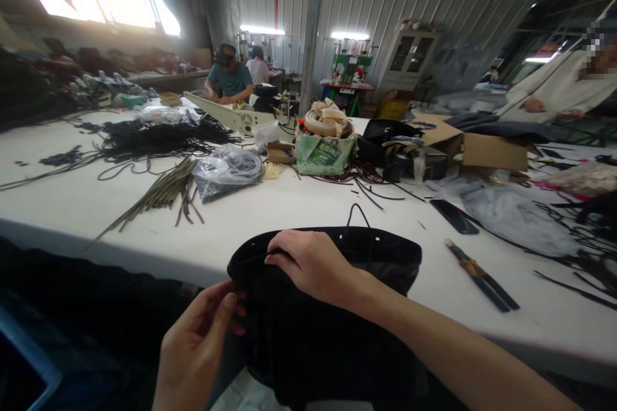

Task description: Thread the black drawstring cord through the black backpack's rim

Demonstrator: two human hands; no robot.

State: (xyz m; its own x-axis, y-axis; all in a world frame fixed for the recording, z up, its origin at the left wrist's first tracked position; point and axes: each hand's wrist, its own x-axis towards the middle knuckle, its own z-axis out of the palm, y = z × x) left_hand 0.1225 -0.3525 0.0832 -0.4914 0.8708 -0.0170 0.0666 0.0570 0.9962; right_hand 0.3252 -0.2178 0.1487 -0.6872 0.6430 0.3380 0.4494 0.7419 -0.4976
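Note:
A black fabric bag point(332, 340) stands at the table's front edge, with several small light holes along its upper rim. From the far rim a thin black cord point(355, 207) rises in a loop. My right hand point(308, 263) reaches across the bag's mouth, thumb and forefinger pinched at the rim left of centre. Whether a strand of cord is also in that pinch, I cannot tell against the black cloth. At the bag's left corner, my left hand point(207, 327) has its fingers curled on the edge, the tips partly hidden by the fabric.
Right of the bag lie dark-handled pliers point(482, 275) and a phone point(454, 216). Behind are cut cords point(159, 196), a plastic bag of tubing point(229, 170), a green box with rolled strap point(324, 153) and cardboard point(494, 151). Other people work farther back and at right.

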